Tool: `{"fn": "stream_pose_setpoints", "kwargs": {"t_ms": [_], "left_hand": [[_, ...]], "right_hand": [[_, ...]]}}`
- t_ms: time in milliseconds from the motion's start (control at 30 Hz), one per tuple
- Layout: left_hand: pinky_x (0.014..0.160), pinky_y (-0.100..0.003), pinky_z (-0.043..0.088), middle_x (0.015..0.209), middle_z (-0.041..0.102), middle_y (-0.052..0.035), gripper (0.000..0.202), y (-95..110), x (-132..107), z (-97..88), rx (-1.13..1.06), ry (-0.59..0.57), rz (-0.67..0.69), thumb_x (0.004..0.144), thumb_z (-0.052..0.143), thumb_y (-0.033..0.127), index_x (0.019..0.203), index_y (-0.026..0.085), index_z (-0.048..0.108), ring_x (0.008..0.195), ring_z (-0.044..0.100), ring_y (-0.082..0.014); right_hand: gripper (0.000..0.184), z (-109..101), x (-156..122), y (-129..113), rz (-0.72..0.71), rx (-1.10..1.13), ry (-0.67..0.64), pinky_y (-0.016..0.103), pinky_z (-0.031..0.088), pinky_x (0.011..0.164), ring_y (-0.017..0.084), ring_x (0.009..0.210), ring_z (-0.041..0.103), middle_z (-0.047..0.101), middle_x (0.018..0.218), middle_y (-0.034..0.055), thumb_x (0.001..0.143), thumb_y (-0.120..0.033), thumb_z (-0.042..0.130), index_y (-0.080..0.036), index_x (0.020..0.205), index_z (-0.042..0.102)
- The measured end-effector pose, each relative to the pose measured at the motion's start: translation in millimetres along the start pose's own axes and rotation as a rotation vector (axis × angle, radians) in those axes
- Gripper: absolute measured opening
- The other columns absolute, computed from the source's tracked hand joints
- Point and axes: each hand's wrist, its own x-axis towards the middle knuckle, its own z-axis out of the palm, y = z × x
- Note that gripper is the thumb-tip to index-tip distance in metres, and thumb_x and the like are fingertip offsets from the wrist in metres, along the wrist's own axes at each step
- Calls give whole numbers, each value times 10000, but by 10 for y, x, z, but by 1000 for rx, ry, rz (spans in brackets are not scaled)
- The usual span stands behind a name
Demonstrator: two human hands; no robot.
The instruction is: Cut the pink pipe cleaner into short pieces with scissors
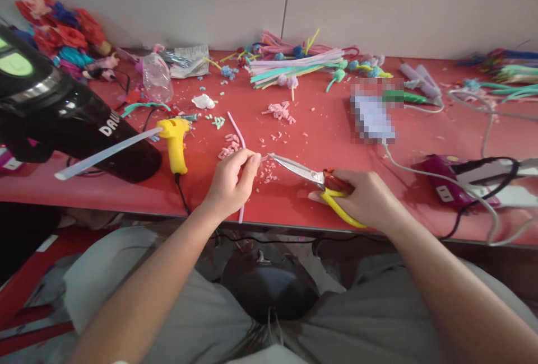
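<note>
My left hand is closed, thumb against forefinger, at the middle of the red table. A lilac pipe cleaner comes out above and below this hand; its middle is hidden by the fingers. A thin pale end shows at the fingertips, close to the scissor tips. My right hand grips scissors with one red and one yellow handle. Their blades point left and look nearly together. Pink clippings lie under the blades, and cut pink pieces sit just beyond my left hand.
A yellow glue gun with a long glue stick and a black bottle stand at the left. Pipe cleaners are bundled along the back. At the right are a pixelated device, cables and a purple power strip.
</note>
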Motion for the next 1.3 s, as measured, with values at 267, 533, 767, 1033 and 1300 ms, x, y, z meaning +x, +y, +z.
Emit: {"fn": "stream_pose_setpoints", "kwargs": {"t_ms": [267, 533, 767, 1033, 1300], "left_hand": [[566, -272, 349, 590, 417, 24, 361, -34, 0, 29, -12, 2, -30, 1024, 373, 283, 673, 200, 378, 560, 409, -110], [565, -283, 332, 588, 382, 29, 376, -17, 4, 24, -10, -16, -37, 1030, 364, 317, 672, 203, 352, 550, 377, -109], [558, -286, 342, 593, 404, 22, 380, 2, 2, 22, -11, -45, -39, 1032, 360, 339, 676, 206, 357, 555, 402, -112], [565, -284, 347, 598, 408, 22, 378, 14, 11, 8, -25, -53, -37, 1031, 364, 328, 675, 203, 362, 556, 410, -109], [579, -276, 376, 598, 460, 14, 381, 9, -1, 5, -31, -37, -73, 1028, 370, 363, 700, 197, 471, 566, 448, -115]], "right_hand": [[575, -14, -21, -5, -14, 44, -16, 236, 248, 486, 112, 590, 229, 289, 584, -59, 665, -678, 703, -219, 624, 359], [599, -1, -21, -10, -32, 1, -19, 246, 241, 498, 112, 573, 241, 321, 561, -57, 668, -729, 670, -222, 620, 354], [628, -8, -3, -19, -33, -27, -16, 249, 235, 493, 110, 558, 261, 337, 550, -52, 652, -758, 661, -221, 598, 339], [638, -2, 5, -28, -25, -32, -22, 250, 237, 507, 114, 581, 278, 353, 552, -49, 646, -781, 646, -214, 600, 357], [627, 26, 6, 4, -1, -8, 33, 263, 229, 493, 118, 582, 257, 331, 549, -50, 649, -795, 637, -212, 593, 413]]}}
